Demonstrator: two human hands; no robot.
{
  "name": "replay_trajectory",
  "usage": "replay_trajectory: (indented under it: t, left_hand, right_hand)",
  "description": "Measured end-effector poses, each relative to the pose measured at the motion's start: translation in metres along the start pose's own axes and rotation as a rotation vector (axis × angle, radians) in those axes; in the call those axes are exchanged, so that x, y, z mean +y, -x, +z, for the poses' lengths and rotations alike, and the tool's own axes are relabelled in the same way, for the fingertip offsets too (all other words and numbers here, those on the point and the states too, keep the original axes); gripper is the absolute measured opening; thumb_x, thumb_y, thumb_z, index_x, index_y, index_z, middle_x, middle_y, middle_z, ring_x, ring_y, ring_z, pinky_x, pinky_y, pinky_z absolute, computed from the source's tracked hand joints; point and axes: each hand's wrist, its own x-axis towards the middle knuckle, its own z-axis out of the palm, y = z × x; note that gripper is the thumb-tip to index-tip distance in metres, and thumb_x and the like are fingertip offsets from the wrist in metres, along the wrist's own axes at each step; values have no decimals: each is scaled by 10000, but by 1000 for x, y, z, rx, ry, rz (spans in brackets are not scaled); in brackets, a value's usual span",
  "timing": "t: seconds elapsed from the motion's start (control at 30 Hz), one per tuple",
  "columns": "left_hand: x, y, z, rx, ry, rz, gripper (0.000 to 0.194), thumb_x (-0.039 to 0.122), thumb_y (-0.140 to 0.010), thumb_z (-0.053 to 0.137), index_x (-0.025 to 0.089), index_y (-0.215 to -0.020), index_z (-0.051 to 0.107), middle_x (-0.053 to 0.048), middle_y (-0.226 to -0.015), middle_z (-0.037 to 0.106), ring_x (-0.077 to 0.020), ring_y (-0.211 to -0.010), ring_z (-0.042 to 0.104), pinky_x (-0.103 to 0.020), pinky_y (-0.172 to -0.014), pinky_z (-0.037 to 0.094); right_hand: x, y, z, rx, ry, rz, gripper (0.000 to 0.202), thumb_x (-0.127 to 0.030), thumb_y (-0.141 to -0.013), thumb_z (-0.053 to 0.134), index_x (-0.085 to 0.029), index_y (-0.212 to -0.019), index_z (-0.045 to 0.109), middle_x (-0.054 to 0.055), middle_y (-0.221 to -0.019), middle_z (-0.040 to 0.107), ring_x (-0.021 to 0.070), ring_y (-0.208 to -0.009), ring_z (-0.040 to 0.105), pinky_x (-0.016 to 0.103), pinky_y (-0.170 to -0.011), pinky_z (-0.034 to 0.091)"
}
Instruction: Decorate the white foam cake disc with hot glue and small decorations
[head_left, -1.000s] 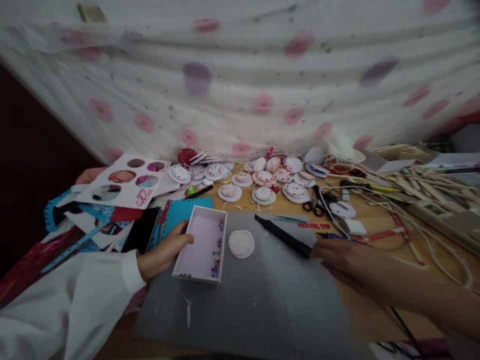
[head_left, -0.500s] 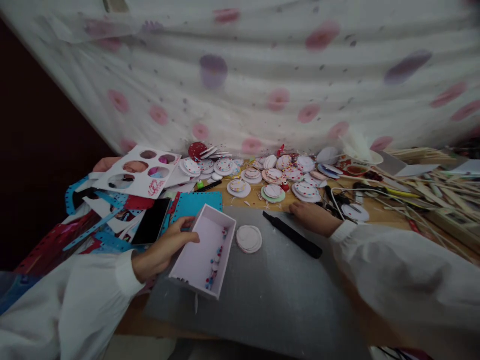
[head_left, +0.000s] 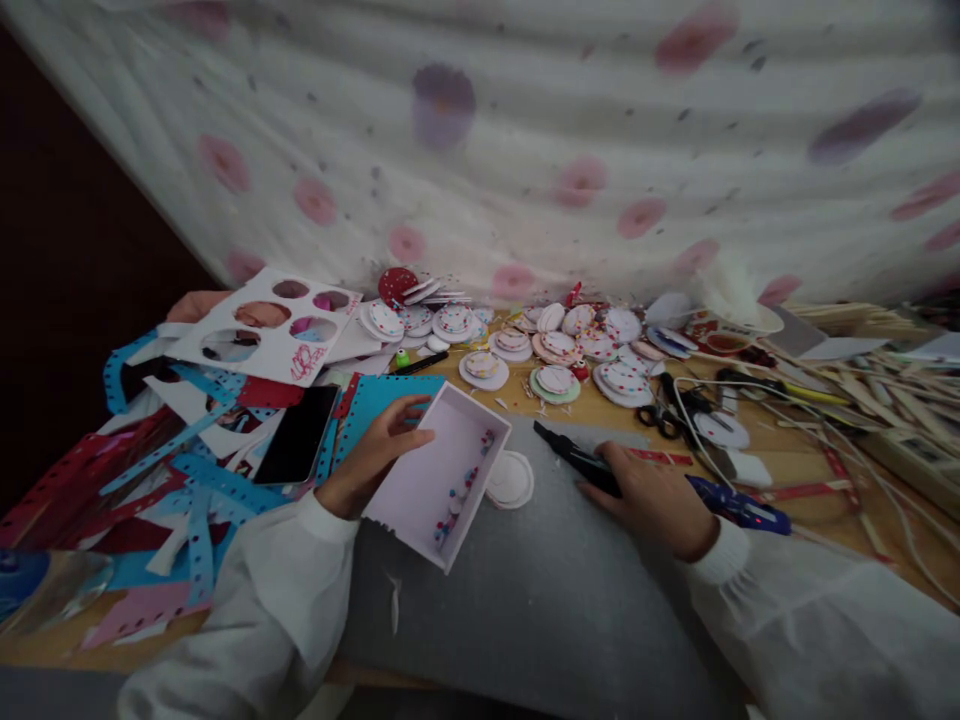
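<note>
My left hand (head_left: 386,450) holds a shallow white box (head_left: 427,470) by its left side, thumb over the rim. The box is tilted, and small red, blue and white beads (head_left: 461,500) lie along its right inner wall. Just right of it, partly covered by the box, a stacked white paper disc piece (head_left: 511,480) lies on the grey mat (head_left: 525,620). My right hand (head_left: 652,490) closes its thumb and fingers around the rear of a long black tool (head_left: 574,452) with a narrow tip pointing up-left. Its exact kind is unclear.
Several bead-trimmed disc pieces (head_left: 555,380) stand along the back. Left are a phone (head_left: 296,435), blue card strips (head_left: 202,540) and a white sheet with round holes (head_left: 262,335). Scissors (head_left: 660,418), a blue glue gun (head_left: 739,505), a white cable and wooden sticks (head_left: 892,400) lie right.
My right hand has come back from the mat's far edge and taken hold of the black tool. The box in my left hand has shifted right, partly over the white disc piece.
</note>
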Motion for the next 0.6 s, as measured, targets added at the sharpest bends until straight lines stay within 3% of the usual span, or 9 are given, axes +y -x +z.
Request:
replay_trajectory:
  t: [0.13,0.27,0.43,0.6]
  left_hand:
    - [-7,-6,-7,-40,1,6,592,408,-689,701,222,-1218,511,-98,-1238,527,-288,-1076,545,-354,-798,469]
    - [-10,-4,-20,-36,21,14,560,427,-709,675,222,-1204,512,-91,-1205,538,-274,-1020,566,-340,-761,479]
    - [-20,-4,-29,78,-74,16,544,458,-700,682,214,-1165,538,-75,-1128,557,-258,-980,574,-310,-715,477]
    - [-38,-15,-31,79,-11,17,500,491,-740,630,193,-1136,558,-72,-1084,590,-244,-947,590,-306,-705,474]
  right_hand:
    - [18,-5,9,-33,43,103,260,-373,-877,404,-177,-988,534,122,-891,693,264,-751,674,295,-527,379]
    - [26,-6,4,45,2,205,306,-393,-854,434,-173,-1041,536,120,-851,698,266,-717,673,292,-511,391]
    - [-22,-11,-9,98,-397,52,389,-531,-859,431,-190,-994,559,64,-791,687,202,-658,652,284,-598,440]
    - [-74,-28,-13,-9,-461,-36,341,-482,-829,496,-184,-955,602,40,-679,657,184,-592,610,272,-558,407]
